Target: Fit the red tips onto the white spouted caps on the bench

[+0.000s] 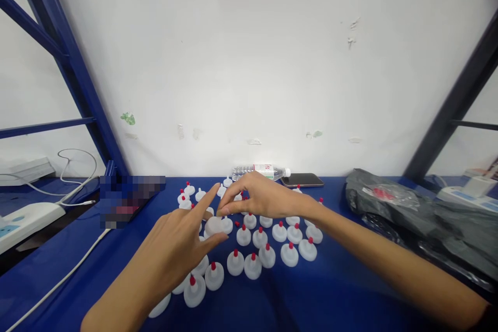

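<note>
Grasping white cap (pixel 212 227) between thumb and fingers of left hand (pixel 176 241), in front of bottle (pixel 264 170); cannot tell grip of right hand (pixel 261 195).

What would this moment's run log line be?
left hand: holds white round piece | right hand: pinched beside it, contents unclear | blue table: white pieces, many red-tipped | back: bottle, phone

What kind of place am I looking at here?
Probably a small workshop or packing bench: a blue tabletop in a blue metal frame, rows of white pieces with red tips, and a power strip against a scuffed white wall.
</note>
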A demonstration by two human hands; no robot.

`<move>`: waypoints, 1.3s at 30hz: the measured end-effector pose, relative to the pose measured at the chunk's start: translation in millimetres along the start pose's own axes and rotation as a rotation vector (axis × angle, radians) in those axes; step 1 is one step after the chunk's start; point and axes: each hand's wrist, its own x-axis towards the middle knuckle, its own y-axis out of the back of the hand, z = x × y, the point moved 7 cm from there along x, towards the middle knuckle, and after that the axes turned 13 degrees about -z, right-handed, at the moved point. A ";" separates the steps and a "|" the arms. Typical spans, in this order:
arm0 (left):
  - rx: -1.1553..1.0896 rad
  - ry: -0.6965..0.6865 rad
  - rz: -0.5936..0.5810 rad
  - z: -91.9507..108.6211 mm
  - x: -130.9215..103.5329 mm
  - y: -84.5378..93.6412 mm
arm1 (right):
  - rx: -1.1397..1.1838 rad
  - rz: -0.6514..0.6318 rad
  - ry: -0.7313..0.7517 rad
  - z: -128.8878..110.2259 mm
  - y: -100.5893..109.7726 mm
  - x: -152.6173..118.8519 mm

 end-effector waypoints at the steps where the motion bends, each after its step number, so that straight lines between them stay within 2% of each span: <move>1: -0.001 -0.002 -0.012 0.6 -0.2 -0.7 | -0.014 -0.006 0.003 0.8 -0.9 0.5; 6: 0.056 0.011 -0.008 2.4 -0.7 -2.1 | -0.029 -0.022 -0.020 4.9 -5.3 1.0; 11: 0.107 0.006 0.008 3.7 0.0 -1.7 | 0.150 -0.114 -0.068 8.1 -13.8 0.9; 14: 0.092 -0.041 0.048 4.5 0.2 -0.1 | 0.302 -0.185 -0.057 7.2 -17.1 1.1; 19: 0.017 -0.150 0.185 5.4 -3.1 5.7 | 0.413 -0.181 -0.101 12.1 -3.4 -3.2; 22: -0.030 -0.205 0.294 6.6 -10.1 13.0 | 0.317 -0.059 -0.174 26.6 20.6 -11.0; 24: -0.063 -0.208 0.310 5.9 -12.7 14.6 | 0.200 0.051 -0.260 42.8 38.5 -18.4; 27: -0.063 -0.207 0.293 6.3 -12.8 13.2 | 0.086 0.124 -0.366 68.7 51.5 -26.8; 34: -0.061 -0.190 0.262 4.5 -8.4 10.8 | -0.143 0.023 -0.548 116.7 31.7 -25.5; 39: -0.056 -0.205 0.258 6.7 -9.6 13.0 | -0.243 -0.061 -0.631 124.6 21.5 -23.8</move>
